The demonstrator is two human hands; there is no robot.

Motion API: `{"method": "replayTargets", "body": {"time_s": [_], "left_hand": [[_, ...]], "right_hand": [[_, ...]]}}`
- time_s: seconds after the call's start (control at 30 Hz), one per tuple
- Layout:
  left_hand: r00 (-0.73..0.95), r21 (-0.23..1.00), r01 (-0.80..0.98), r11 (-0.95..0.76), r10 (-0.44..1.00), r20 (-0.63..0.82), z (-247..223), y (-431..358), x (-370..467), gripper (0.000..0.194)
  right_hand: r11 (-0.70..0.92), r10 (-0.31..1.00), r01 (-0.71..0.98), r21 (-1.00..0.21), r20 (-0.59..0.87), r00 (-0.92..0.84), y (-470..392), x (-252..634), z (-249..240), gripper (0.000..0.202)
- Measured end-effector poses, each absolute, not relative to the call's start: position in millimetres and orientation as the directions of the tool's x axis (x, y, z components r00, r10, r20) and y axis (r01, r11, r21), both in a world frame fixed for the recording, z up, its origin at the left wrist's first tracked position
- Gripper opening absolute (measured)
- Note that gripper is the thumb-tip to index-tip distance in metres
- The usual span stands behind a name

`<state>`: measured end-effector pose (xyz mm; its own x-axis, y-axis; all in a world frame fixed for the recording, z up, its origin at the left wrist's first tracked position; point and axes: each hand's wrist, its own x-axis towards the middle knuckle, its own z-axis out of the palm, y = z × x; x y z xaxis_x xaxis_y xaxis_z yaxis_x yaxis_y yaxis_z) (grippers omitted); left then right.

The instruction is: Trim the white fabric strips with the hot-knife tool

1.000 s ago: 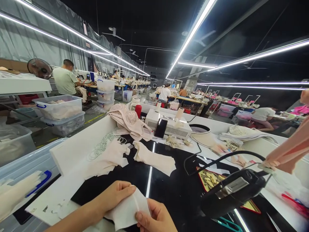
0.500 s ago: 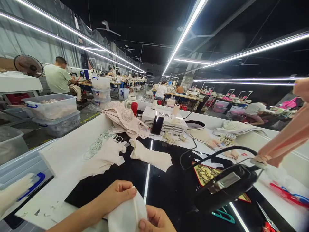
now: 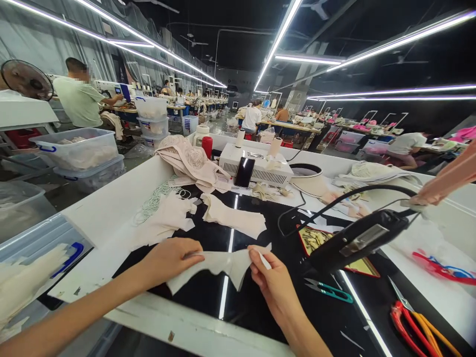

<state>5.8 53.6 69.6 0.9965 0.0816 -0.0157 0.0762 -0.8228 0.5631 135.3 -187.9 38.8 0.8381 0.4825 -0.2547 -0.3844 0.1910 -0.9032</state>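
Worked at a white-walled bench [image 3: 148, 315] with a glossy black top [image 3: 260, 302]. Had, towards the far side, a white vented box [image 3: 227, 161] and, to its left, a heap of lace-trimmed garment parts [image 3: 182, 158]. On the right, saw a black corded device [image 3: 334, 250] slanting over a red-rimmed tray [image 3: 366, 267] of small pale pieces. Nearer the middle, found a stack of cut cream fabric [image 3: 238, 218].

Held a single pale fabric piece [image 3: 219, 260] above the black top, just nearer than that stack: gripped at its upper left edge in the closed fingers of the left hand [image 3: 171, 260], pinched at its right end between thumb and fingers of the right hand [image 3: 275, 277]. Seemed best drawn out with light, matched tension, pinched near the edge and levelled between both hands, to avoid skewing thin cloth or puckering its scalloped lower edge. Could not tell how many layers were pinched.

Noted open-bladed scissors [image 3: 401, 297] and teal thread snips [image 3: 330, 288] lying right of the hands, best left well apart from hanging corners.
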Motion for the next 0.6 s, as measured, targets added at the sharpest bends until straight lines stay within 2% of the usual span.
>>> {"method": "replayTargets", "body": {"time_s": [0.1,0.17,0.27,0.33,0.47,0.6], "left_hand": [[0.967,0.269,-0.073,-0.96,-0.002,0.255,73,67,-3,0.035],[0.958,0.177,-0.148,-0.973,-0.096,0.272,70,71,-13,0.042],[0.98,0.237,-0.193,-0.952,-0.174,0.1,64,72,-29,0.039],[0.984,0.264,-0.18,-0.948,-0.176,0.037,62,68,-34,0.033],[0.972,0.283,-0.22,-0.934,-0.186,0.14,56,43,-24,0.027],[0.919,0.302,-0.347,-0.888,-0.259,0.296,40,8,4,0.013]], "right_hand": [[0.159,0.469,-0.287,-0.945,-0.183,0.864,-203,138,52,0.042],[0.013,0.505,-0.142,-0.99,-0.116,0.855,-214,133,49,0.034],[-0.199,0.645,0.155,-0.968,-0.011,0.764,-230,119,30,0.023],[-0.211,0.726,0.289,-0.934,0.049,0.686,-238,110,17,0.015],[-0.191,0.803,0.453,-0.871,0.128,0.583,-255,101,12,0.022],[-0.241,0.767,0.443,-0.863,0.111,0.633,-282,103,24,0.019]]}}
